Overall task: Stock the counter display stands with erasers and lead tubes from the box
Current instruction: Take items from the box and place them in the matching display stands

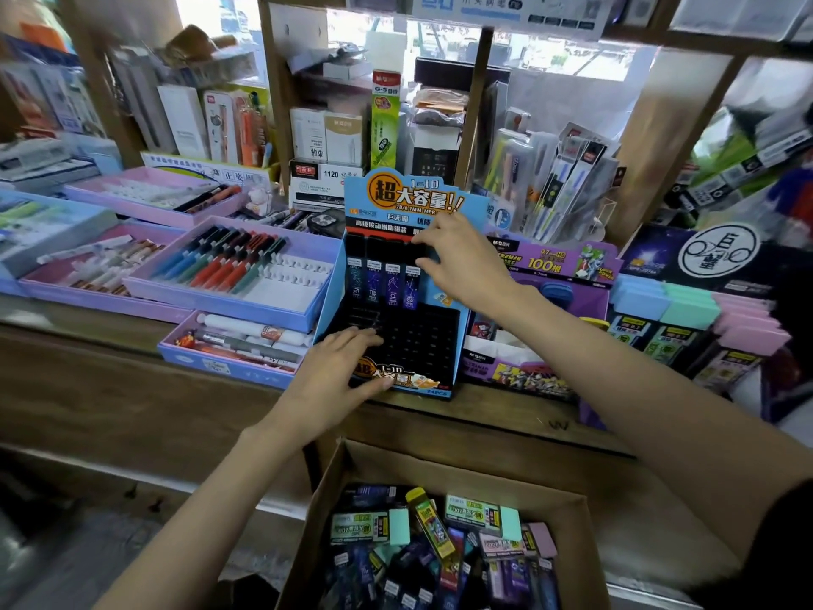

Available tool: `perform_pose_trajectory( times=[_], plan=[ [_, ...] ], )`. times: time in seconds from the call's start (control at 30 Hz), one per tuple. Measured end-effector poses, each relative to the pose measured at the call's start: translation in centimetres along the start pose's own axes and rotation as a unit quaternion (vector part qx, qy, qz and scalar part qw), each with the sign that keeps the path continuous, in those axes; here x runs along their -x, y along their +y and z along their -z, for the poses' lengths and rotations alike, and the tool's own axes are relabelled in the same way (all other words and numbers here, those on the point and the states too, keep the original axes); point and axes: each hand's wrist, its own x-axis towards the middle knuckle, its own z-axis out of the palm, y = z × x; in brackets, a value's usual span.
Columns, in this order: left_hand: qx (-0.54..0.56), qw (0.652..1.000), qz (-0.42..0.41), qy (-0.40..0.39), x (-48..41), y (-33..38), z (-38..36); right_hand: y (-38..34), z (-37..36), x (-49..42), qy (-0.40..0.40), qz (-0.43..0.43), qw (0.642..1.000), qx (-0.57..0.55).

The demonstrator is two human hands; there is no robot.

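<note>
On the wooden desk [88,321] sit lilac trays [220,303] holding pens [228,261], a pink tray [145,215] behind them. A tall green carton [385,125] stands among white cartons [308,134]; packaged pens [558,182] lean in a wire rack [603,213].

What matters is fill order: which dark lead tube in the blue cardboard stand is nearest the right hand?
The rightmost lead tube of four; its black cap is at the right hand's fingertips, the others stand leftward.

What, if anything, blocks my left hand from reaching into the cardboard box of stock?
Probably nothing, so likely yes. The left hand rests on the lower front of the blue display stand, and the cardboard box sits open-topped directly below it, with no lid across.
</note>
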Motion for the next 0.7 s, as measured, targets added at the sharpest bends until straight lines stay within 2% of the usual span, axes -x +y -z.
perform_pose_trajectory(
  times=[0.17,0.27,0.37,0.47,0.57,0.7],
  plan=[
    [0.012,0.997,-0.06,0.057,2.2,2.4,2.3,-0.3,2.2,3.4,0.013,0.036,0.999,-0.023],
    [0.046,0.997,-0.052,0.022,4.2,3.3,2.4,-0.5,3.5,7.3,-0.012,0.052,0.997,-0.059],
    [0.067,0.997,-0.038,-0.025,6.0,3.5,0.5,-0.4,3.3,12.3,-0.087,0.075,0.987,-0.109],
    [0.12,0.99,0.019,-0.074,8.0,3.1,-2.8,0.1,1.1,18.0,-0.153,0.082,0.975,-0.142],
    [0.171,0.973,0.09,-0.13,10.7,2.2,-7.3,0.7,-2.6,23.6,-0.222,0.035,0.961,-0.158],
    [0.151,0.951,0.169,-0.211,14.8,0.8,-13.4,1.4,-8.1,30.1,-0.307,-0.091,0.93,-0.178]
  ],
)
